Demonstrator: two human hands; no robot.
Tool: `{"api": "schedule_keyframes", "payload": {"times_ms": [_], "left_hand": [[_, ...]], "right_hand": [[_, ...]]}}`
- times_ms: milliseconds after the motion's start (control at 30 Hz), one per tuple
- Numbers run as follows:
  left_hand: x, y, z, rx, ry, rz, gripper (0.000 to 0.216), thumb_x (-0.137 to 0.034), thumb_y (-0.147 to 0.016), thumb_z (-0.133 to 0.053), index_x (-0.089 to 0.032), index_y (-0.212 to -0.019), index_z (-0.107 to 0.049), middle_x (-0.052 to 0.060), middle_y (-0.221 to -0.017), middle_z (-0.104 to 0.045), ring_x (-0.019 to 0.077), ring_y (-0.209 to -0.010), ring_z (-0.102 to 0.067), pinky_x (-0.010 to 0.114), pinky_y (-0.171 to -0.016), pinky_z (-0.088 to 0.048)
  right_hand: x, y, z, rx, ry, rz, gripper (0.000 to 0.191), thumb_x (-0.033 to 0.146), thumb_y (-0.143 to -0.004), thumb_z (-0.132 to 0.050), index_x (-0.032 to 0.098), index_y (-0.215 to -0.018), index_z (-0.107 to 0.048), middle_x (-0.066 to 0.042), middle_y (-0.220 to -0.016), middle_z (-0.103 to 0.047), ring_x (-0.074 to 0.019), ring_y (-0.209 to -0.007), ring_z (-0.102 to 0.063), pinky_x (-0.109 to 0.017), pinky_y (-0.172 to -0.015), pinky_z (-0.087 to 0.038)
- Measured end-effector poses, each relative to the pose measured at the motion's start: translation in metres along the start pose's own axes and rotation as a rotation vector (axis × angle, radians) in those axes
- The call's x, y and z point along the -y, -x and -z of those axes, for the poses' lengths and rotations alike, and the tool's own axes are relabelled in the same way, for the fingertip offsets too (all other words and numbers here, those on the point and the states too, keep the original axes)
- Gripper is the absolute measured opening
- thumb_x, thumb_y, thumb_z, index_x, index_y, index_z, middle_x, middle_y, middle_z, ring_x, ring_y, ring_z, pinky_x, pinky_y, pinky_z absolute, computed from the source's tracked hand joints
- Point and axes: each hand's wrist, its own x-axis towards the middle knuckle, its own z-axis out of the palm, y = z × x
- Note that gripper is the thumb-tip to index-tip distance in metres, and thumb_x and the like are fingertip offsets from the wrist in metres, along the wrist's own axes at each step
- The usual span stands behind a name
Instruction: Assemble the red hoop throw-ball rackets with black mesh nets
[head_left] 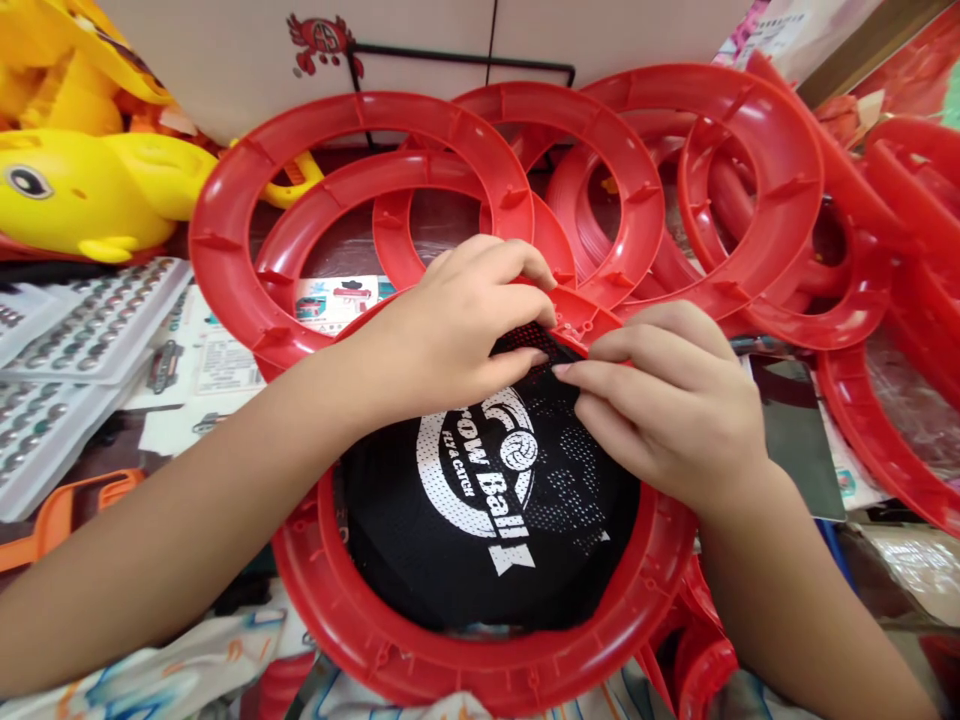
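Note:
A red plastic ring [480, 655] lies in front of me with a black mesh net [420, 540] stretched inside it; the net bears a white printed ball logo. My left hand [450, 335] is curled over the far rim, thumb and fingers pinching the net's edge against the ring. My right hand [667, 405] comes in from the right, its fingers pressed together on the same edge of the net, fingertips meeting those of the left hand.
Several empty red rings [360, 130] lie piled behind and to the right. A yellow plastic toy [82, 190] sits at the far left. Trays of small round batteries [90, 320] and printed cards [337, 300] lie on the left. A white box [225, 50] stands at the back.

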Motion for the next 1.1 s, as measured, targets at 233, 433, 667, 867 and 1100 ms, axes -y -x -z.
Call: {"api": "schedule_keyframes", "payload": {"times_ms": [233,433,667,867,1100], "left_hand": [[-0.002,-0.003,-0.002,-0.065,0.031,0.007,0.016,-0.028,-0.093,-0.054,-0.02,-0.094,-0.068,0.006,-0.111,-0.07,0.0252,-0.111,-0.061,0.045,-0.101,-0.046],[-0.004,-0.006,-0.004,-0.096,0.011,0.016,0.018,-0.02,-0.093,-0.05,-0.019,-0.09,-0.067,0.004,-0.096,-0.073,0.0226,-0.097,-0.065,0.041,-0.094,-0.049],[-0.005,-0.005,-0.005,-0.163,0.033,0.056,0.019,-0.014,-0.089,-0.05,-0.018,-0.092,-0.068,0.003,-0.09,-0.073,0.0203,-0.09,-0.066,0.038,-0.091,-0.052],[-0.007,-0.004,0.005,-0.226,0.242,0.278,0.02,-0.012,-0.082,-0.054,-0.019,-0.093,-0.068,0.002,-0.096,-0.073,0.0182,-0.09,-0.068,0.034,-0.087,-0.055],[-0.006,-0.002,0.0,-0.18,0.055,-0.034,0.022,-0.015,-0.087,-0.054,-0.023,-0.089,-0.075,0.004,-0.098,-0.071,0.0207,-0.097,-0.065,0.04,-0.092,-0.051]], "right_hand": [[-0.001,-0.001,-0.006,-0.107,0.026,-0.139,0.012,0.008,-0.085,-0.064,0.016,-0.092,-0.071,-0.006,-0.079,-0.066,-0.0185,-0.074,-0.055,-0.037,-0.074,-0.051],[0.0,-0.004,-0.01,-0.104,0.101,-0.162,0.015,0.008,-0.086,-0.061,0.01,-0.091,-0.076,-0.008,-0.077,-0.066,-0.0195,-0.072,-0.053,-0.038,-0.073,-0.052],[-0.002,-0.004,-0.013,-0.058,0.116,-0.168,0.018,0.009,-0.088,-0.059,0.008,-0.088,-0.077,-0.009,-0.077,-0.067,-0.0204,-0.073,-0.052,-0.037,-0.074,-0.05],[0.001,-0.003,-0.012,-0.038,0.121,-0.179,0.019,0.01,-0.088,-0.059,0.008,-0.092,-0.077,-0.009,-0.078,-0.066,-0.0211,-0.075,-0.052,-0.037,-0.076,-0.051],[-0.001,-0.003,-0.013,-0.029,0.125,-0.183,0.02,0.012,-0.09,-0.058,0.01,-0.094,-0.077,-0.008,-0.079,-0.067,-0.0211,-0.076,-0.051,-0.036,-0.075,-0.051]]}}
